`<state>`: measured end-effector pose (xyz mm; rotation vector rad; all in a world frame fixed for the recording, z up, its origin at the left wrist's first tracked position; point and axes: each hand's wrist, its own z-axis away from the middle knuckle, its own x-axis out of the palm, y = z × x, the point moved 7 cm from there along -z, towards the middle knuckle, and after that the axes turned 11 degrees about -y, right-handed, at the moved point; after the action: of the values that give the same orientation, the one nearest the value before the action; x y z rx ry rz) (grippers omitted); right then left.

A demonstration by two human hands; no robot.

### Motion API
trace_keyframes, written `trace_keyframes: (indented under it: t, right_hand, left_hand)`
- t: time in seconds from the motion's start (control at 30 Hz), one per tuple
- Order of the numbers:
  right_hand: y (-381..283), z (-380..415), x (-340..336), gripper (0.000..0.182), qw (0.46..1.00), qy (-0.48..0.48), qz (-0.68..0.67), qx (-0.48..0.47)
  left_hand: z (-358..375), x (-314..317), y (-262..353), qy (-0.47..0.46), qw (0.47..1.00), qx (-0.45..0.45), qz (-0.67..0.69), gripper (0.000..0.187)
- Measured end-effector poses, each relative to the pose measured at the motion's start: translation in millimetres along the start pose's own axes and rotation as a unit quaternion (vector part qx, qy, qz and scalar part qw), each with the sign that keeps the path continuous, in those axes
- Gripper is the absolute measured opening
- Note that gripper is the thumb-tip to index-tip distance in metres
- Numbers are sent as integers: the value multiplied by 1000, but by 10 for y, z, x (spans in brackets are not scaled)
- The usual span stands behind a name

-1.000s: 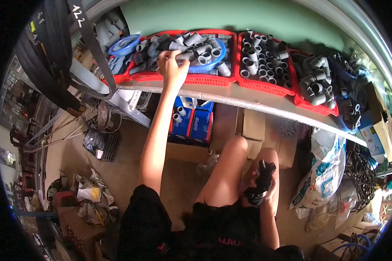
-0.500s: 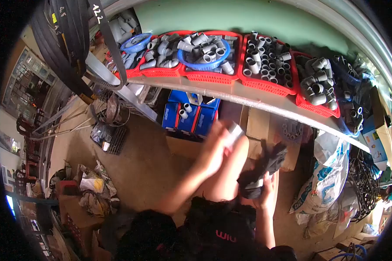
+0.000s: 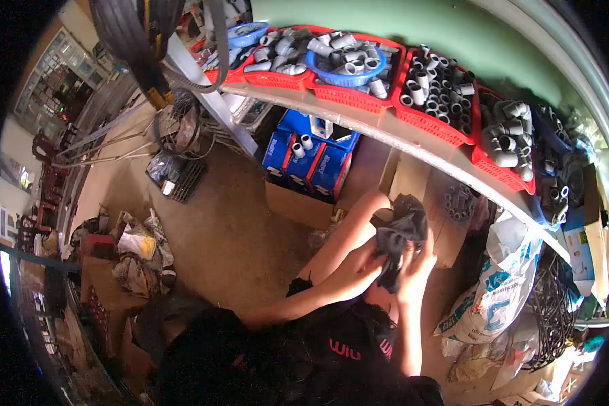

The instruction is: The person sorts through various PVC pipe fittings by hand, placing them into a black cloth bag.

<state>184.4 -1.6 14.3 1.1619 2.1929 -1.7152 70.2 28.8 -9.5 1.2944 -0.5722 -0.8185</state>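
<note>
A crumpled black cloth [image 3: 402, 227] is bunched up above my knees. My left hand [image 3: 360, 276] is closed at its lower left side, with the fingertips partly hidden by the cloth. On the other side, my right hand [image 3: 416, 267] grips the cloth with bent fingers. Whether anything lies inside the folds cannot be seen. Beyond my hands, two short grey pipe pieces [image 3: 302, 145] stand on blue boxes [image 3: 298, 159] under the shelf.
Red baskets [image 3: 434, 125] of grey pipe fittings line the shelf [image 3: 386, 132], with a blue basket [image 3: 345, 76] on top. Black straps [image 3: 132, 47] hang at upper left. A white sack [image 3: 490, 294] stands at right, and crumpled bags [image 3: 139, 247] lie at left.
My left hand has come back from the blue boxes to the cloth; the small light object it held is no longer visible. My right hand has raised the cloth. The view has shifted.
</note>
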Motion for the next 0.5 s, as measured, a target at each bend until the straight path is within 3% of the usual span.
trace_keyframes:
  t: [0.03, 0.07, 0.13, 0.17, 0.2, 0.27, 0.33, 0.4, 0.47, 0.5]
  right_hand:
    - [150, -5, 0, 28, 999, -15, 28, 4]
    - [222, 3, -13, 30, 999, -21, -4, 36]
    - [403, 68, -29, 34, 992, -22, -74, 102]
    - [514, 121, -28, 36, 985, -16, -112, 134]
    - [708, 178, -18, 37, 987, -1, -108, 123]
    - [1017, 280, 2, 40, 989, 38, -104, 94]
    - [1024, 341, -21, 43, 997, 45, 50, 39]
    - [911, 404, -47, 53, 967, 68, 247, -7]
    - [1219, 338, -201, 56, 982, 114, -52, 142]
    - [1251, 269, -206, 56, 971, 137, -107, 165]
  left_hand:
    - [-19, 31, -90, -22, 997, -9, 71, 34]
    - [22, -31, 149, -35, 998, -50, -9, 33]
    - [-77, 16, -135, -45, 998, 48, -8, 31]
    - [-29, -12, -8, -61, 998, 16, 16, 27]
    - [17, -34, 126, -76, 996, -14, 41, 24]
    - [-99, 97, -289, -89, 993, 1, 80, 23]
    - [-22, 173, -155, -132, 964, -5, 229, 29]
    - [-57, 195, -195, -146, 956, 16, 253, 23]
    - [-74, 149, -95, -197, 927, 78, 309, 21]
    - [-58, 92, -75, -160, 918, 84, 352, 19]
